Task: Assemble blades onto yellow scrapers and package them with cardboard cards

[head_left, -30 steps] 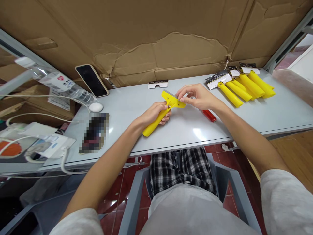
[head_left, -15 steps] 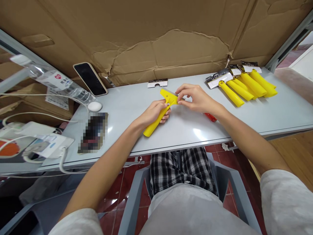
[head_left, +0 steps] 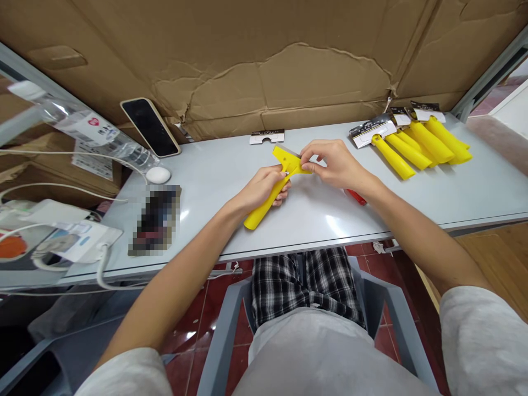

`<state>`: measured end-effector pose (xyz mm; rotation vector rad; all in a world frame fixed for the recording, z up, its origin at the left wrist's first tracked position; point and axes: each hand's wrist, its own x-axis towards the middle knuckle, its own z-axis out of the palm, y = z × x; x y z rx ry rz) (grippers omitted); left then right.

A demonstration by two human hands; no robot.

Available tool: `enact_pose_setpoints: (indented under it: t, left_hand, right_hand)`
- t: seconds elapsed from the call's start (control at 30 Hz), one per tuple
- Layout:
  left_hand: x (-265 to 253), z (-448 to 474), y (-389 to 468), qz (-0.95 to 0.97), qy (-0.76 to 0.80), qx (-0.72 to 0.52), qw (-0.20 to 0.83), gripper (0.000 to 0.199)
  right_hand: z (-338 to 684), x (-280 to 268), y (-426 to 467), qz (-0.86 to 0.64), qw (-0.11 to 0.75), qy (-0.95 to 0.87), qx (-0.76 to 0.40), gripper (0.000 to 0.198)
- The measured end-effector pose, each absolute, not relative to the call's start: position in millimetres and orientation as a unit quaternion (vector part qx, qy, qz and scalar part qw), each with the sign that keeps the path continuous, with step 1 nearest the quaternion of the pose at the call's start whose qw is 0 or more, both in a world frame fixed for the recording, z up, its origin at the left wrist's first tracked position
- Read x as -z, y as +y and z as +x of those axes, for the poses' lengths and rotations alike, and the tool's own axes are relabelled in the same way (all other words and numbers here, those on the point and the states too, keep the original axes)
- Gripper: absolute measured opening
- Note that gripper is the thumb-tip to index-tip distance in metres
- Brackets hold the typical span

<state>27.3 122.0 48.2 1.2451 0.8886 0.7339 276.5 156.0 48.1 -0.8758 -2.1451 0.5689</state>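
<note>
A yellow scraper [head_left: 264, 208] with a wide flat head is held tilted above the table. My left hand [head_left: 264, 187] is closed around its handle near the head, thumb on top. A thin grey blade [head_left: 287, 151] runs along the head's far edge. My right hand [head_left: 328, 159] pinches the right end of the head with thumb and forefinger, beside the blade; its fingertips hide that end. Under my right wrist lies a red object [head_left: 356, 197], mostly hidden. A black-and-white card [head_left: 267, 137] lies behind the scraper.
Several yellow scrapers [head_left: 431, 144] with card sleeves on their heads lie at the right. On the left are a propped phone [head_left: 150, 127], a plastic bottle [head_left: 97, 129], a blurred-out item [head_left: 155, 220] and a power strip [head_left: 88, 242] with cables. Cardboard [head_left: 231, 60] stands behind the table [head_left: 210, 181].
My right fingers have shifted slightly at the head's edge, and more of the head's right corner shows. My left hand keeps its grip on the handle. The view has moved slightly.
</note>
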Motion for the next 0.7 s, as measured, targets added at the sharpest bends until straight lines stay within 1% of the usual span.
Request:
enact_pose_setpoints:
  t: [0.17,0.43,0.57,0.7]
  left_hand:
    - [-48,27,124,0.545,0.373,-0.326,0.676,0.03]
    - [-45,27,127,0.503,0.354,-0.334,0.715,0.029]
    - [-41,27,131,0.449,0.338,-0.335,0.756,0.024]
    - [-41,28,133,0.378,0.343,-0.335,0.792,0.017]
  right_hand:
    - [278,-49,158,-0.345,0.381,-0.827,-0.227,0.024]
    - [277,-45,160,-0.325,0.398,-0.833,-0.202,0.025]
    - [277,-40,163,-0.301,0.42,-0.845,-0.142,0.025]
    - [276,-34,168,-0.279,0.44,-0.851,-0.061,0.02]
